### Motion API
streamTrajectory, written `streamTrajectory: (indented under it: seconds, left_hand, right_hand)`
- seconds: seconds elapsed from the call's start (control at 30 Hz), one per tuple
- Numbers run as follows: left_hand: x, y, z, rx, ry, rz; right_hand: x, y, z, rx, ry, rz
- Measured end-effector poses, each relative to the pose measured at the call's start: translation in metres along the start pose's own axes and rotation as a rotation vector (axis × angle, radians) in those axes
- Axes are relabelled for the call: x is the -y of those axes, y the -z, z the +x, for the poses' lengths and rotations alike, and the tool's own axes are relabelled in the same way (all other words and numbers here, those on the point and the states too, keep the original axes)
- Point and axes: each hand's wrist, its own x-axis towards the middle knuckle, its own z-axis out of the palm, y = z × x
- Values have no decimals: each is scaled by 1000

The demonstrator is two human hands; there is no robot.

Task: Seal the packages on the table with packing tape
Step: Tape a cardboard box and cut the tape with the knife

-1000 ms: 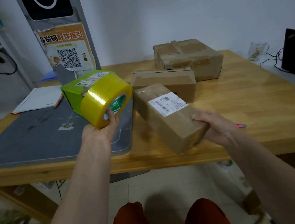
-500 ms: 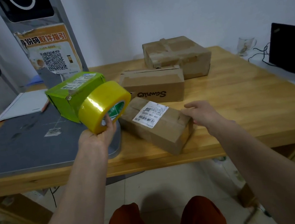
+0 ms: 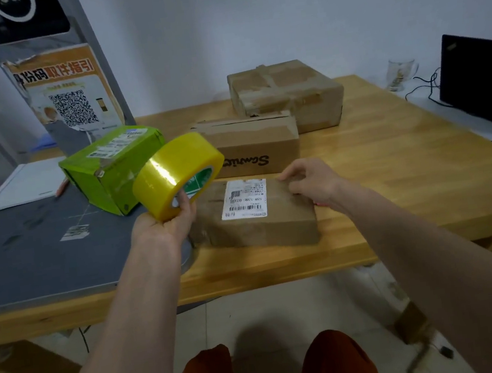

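My left hand (image 3: 163,227) grips a yellow roll of packing tape (image 3: 175,173), lifted above the table's left-centre. A brown package with a white shipping label (image 3: 257,216) lies flat near the table's front edge. My right hand (image 3: 315,184) rests on its top right side with the fingers curled loosely over the top. Behind it sits a printed brown box (image 3: 252,145), then a larger taped box (image 3: 286,94) at the back. A green box (image 3: 109,166) stands to the left, behind the roll.
The wooden table (image 3: 391,168) carries a grey mat (image 3: 30,259) on its left half, with a white notebook (image 3: 22,189) beyond. A grey stand with a QR poster (image 3: 70,105) rises at the back left. A dark monitor (image 3: 479,80) and glass mug (image 3: 398,74) stand right.
The labelled package went from tilted and lifted at its near end to lying flat, turned square to the table edge. My right hand moved from its end to its top.
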Motion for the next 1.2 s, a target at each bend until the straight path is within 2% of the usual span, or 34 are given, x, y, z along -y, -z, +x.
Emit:
streamTrajectory:
  seconds: [0.1,0.17,0.23,0.4,0.53,0.73,0.93,1.2]
  left_hand:
    - [2,-7,0,46,32,35]
    - [5,-10,3,49,34,36]
    - [12,-15,7,59,34,33]
    - [33,-24,28,53,37,63]
    - [45,-27,43,59,49,34]
    - [53,-28,57,51,1,5]
    - [63,-22,47,43,-58,42]
    - [64,-33,48,12,-45,-4]
  right_hand:
    - [5,3,9,131,111,-103]
    - [10,5,16,141,181,-268]
    - [18,5,22,80,215,-482]
    - [45,-15,18,-193,266,-1028]
    - [49,-28,22,-205,268,-1225]
    - [38,-30,30,-195,399,-1316]
    - [20,-8,42,-250,413,-1046]
    - [18,-19,31,-229,482,-993]
